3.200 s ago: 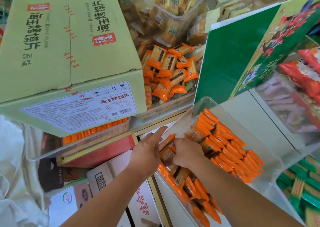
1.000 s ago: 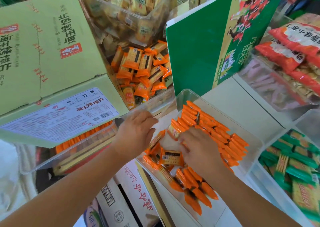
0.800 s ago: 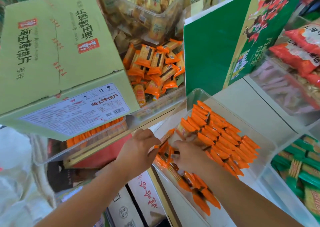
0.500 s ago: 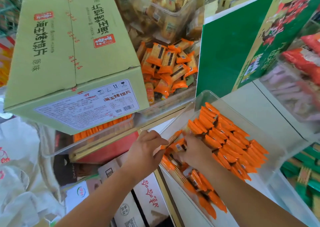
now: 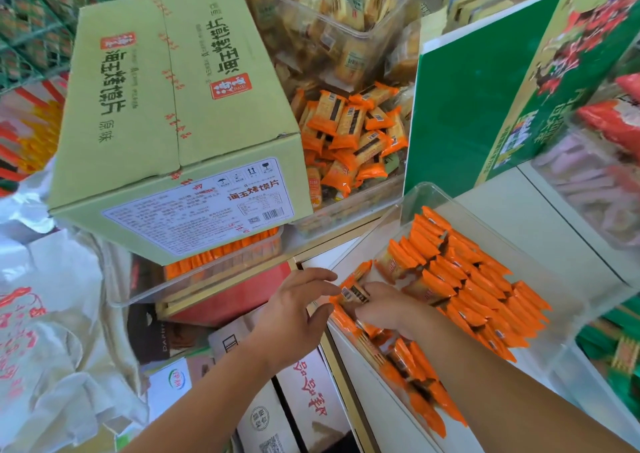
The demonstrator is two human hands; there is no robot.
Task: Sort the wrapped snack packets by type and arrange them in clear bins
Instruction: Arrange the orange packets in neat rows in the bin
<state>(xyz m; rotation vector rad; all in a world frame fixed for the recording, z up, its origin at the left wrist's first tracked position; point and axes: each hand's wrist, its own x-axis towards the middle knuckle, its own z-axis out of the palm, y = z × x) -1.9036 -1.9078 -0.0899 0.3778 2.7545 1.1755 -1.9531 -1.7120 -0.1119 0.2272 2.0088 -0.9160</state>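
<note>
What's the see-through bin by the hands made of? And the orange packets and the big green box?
The clear bin looks like hard glossy plastic: see-through, with shiny edges. The orange packets seem thin shiny plastic film, with crimped ends. The green box looks like matte cardboard, with folded flaps and a seam.

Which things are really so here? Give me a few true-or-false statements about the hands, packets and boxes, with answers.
1. The right hand grips an orange packet. True.
2. The big cardboard box is red. False: it is pale green.
3. The other packets in the clear bin stand in tidy rows. True.
4. The left hand holds a green packet. False: its fingers are relaxed and hold nothing.
</note>
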